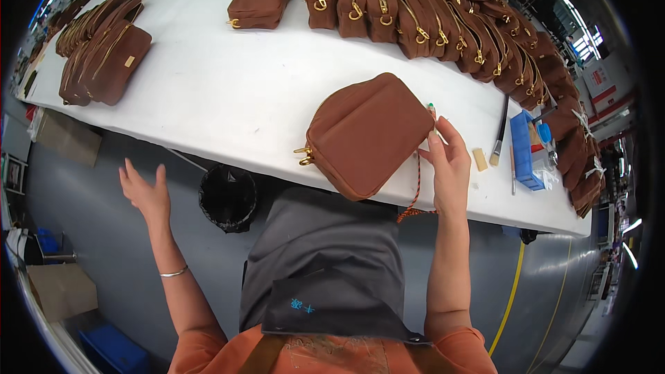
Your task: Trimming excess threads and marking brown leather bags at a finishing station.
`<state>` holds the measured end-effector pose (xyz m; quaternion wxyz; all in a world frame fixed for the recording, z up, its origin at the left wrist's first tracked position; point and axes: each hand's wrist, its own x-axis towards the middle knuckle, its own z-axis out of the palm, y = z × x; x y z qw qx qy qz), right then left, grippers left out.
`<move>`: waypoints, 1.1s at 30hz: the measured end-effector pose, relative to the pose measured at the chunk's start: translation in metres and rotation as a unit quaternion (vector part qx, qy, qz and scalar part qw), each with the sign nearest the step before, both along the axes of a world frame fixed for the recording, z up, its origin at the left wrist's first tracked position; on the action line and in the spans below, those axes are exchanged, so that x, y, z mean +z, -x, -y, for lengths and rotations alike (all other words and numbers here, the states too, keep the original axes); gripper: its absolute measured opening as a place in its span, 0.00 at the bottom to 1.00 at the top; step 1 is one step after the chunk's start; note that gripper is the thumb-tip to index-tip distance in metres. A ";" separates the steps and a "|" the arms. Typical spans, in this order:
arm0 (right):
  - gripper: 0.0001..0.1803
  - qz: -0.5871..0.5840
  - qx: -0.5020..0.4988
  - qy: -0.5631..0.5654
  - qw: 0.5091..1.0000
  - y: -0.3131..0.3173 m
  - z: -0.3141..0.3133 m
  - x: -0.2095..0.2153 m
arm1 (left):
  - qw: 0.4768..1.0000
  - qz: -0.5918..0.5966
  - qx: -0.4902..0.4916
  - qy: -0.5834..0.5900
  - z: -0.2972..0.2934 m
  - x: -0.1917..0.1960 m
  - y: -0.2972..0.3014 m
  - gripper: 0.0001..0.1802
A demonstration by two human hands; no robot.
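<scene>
A brown zipped bag [374,135] with gold-coloured clasps at its left end lies at the table's front edge. At its right side, my right hand [450,156] pinches a small green-tipped tool [432,109]. A red patterned cord [417,183] hangs below that hand; the tool is mostly hidden by the fingers, so its kind is unclear. My left hand [147,190] is held out over the floor at the left, fingers spread, touching nothing. A silvery bracelet circles my left wrist.
Many brown pouches with open zips [422,17] stand in rows at the far right. Another brown pouch [262,1] lies at the back; several more [104,59] sit at left. A brush [499,142], yellowish block [480,159] and blue tray [524,152] lie right. A black-lined bin [228,197] stands below.
</scene>
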<state>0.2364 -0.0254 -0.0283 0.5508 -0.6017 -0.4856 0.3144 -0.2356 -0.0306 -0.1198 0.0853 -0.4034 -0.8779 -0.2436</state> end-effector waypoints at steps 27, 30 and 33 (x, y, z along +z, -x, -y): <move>0.32 -0.211 0.135 -0.146 0.957 0.032 0.003 0.059 | 0.451 0.648 -0.614 0.012 -0.044 0.164 -0.214 0.29; 0.34 -0.162 0.168 -0.248 0.940 0.030 -0.001 0.068 | 0.483 0.567 -0.667 -0.002 -0.047 0.174 -0.213 0.29; 0.35 -0.081 0.167 -0.273 0.944 0.034 -0.001 0.065 | 0.607 0.442 -0.660 -0.015 -0.054 0.170 -0.216 0.28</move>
